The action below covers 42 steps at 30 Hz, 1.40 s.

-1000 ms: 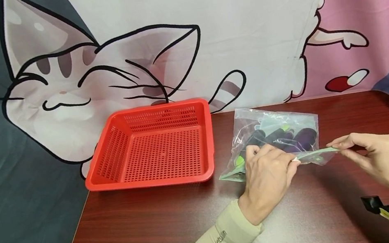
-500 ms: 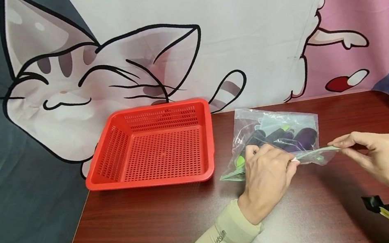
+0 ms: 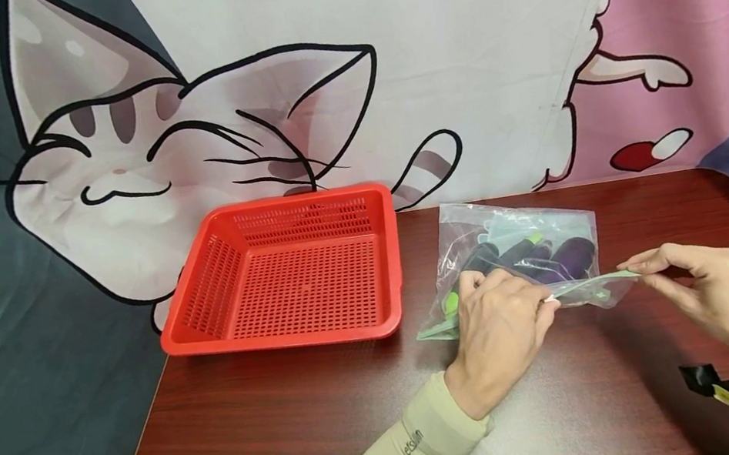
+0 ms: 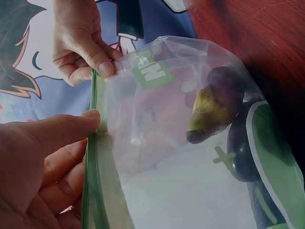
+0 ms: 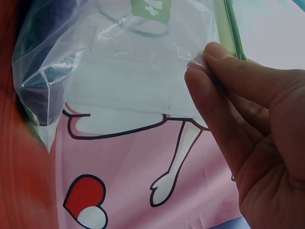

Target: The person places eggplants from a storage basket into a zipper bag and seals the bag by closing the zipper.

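A clear zip bag [image 3: 517,218] with a green-edged mouth lies on the table, holding several dark purple eggplants [image 3: 575,258] with green stem ends. My left hand [image 3: 500,325] pinches the green zip strip [image 4: 99,191] midway along the mouth, thumb on one side and curled fingers on the other. A small white piece [image 3: 551,299] shows at the left thumb tip in the head view. At the strip's right end, my right hand [image 3: 710,295] pinches the bag's corner between thumb and forefinger. Between the two hands the strip runs taut. The left hand covers part of the strip in the head view.
To the left of the bag stands a red perforated plastic basket [image 3: 306,290] with nothing in it. The dark wood table [image 3: 281,433] meets a printed cartoon cloth [image 3: 489,70] at its back edge.
My right hand has shifted slightly right with the strip's end, and the bag's left corner has slid a little to the right. The left hand keeps nearly the same place.
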Available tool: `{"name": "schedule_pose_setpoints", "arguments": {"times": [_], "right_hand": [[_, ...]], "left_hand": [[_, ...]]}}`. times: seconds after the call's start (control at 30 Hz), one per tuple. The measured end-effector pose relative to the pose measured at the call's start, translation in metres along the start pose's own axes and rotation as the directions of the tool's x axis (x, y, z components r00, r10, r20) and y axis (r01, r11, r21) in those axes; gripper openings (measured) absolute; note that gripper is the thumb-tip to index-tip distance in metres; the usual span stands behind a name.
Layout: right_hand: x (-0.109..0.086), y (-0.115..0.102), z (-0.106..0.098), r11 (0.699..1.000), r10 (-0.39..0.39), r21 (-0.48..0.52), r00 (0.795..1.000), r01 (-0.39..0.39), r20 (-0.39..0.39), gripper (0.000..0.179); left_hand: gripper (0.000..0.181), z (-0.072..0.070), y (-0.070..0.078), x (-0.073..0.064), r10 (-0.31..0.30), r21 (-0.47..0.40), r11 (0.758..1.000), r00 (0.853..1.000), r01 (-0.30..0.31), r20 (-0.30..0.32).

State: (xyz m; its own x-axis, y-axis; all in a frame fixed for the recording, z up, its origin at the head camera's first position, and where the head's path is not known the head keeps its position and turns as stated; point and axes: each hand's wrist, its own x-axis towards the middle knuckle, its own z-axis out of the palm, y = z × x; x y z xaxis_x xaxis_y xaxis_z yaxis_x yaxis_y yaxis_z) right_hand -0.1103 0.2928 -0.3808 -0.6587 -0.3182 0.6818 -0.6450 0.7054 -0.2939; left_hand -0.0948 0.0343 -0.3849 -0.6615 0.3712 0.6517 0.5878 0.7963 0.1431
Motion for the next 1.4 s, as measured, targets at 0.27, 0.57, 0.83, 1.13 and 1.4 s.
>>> {"name": "schedule_pose_setpoints", "arguments": {"times": [0.27,0.57,0.83,1.13,1.4], "right_hand": [[-0.0030,0.0044,0.0006,1.000,0.006,-0.018,1.000,-0.006,0.006,0.054],[-0.0033,0.0060,-0.0012,0.998,0.031,-0.048,0.999,-0.030,0.027,0.056],[-0.0035,0.0075,-0.0024,0.997,0.054,-0.047,0.998,-0.053,0.018,0.054],[-0.0036,0.0086,-0.0052,0.998,0.051,-0.040,0.998,-0.050,0.025,0.041],[-0.0041,0.0093,-0.0055,0.997,0.068,-0.047,0.998,-0.067,0.019,0.041]], "left_hand": [[0.009,0.0004,-0.0021,-0.0003,0.011,0.040,0.999,1.000,-0.012,0.020],[0.009,-0.0013,-0.0042,0.0018,0.017,0.084,0.996,1.000,-0.019,0.024],[0.009,-0.0010,-0.0047,0.0020,0.008,0.083,0.996,0.999,-0.012,0.041],[0.008,-0.0020,-0.0066,0.0019,-0.009,0.070,0.998,0.999,0.006,0.046],[0.006,-0.0027,-0.0078,0.0026,-0.005,0.069,0.998,0.999,0.001,0.049]]}}
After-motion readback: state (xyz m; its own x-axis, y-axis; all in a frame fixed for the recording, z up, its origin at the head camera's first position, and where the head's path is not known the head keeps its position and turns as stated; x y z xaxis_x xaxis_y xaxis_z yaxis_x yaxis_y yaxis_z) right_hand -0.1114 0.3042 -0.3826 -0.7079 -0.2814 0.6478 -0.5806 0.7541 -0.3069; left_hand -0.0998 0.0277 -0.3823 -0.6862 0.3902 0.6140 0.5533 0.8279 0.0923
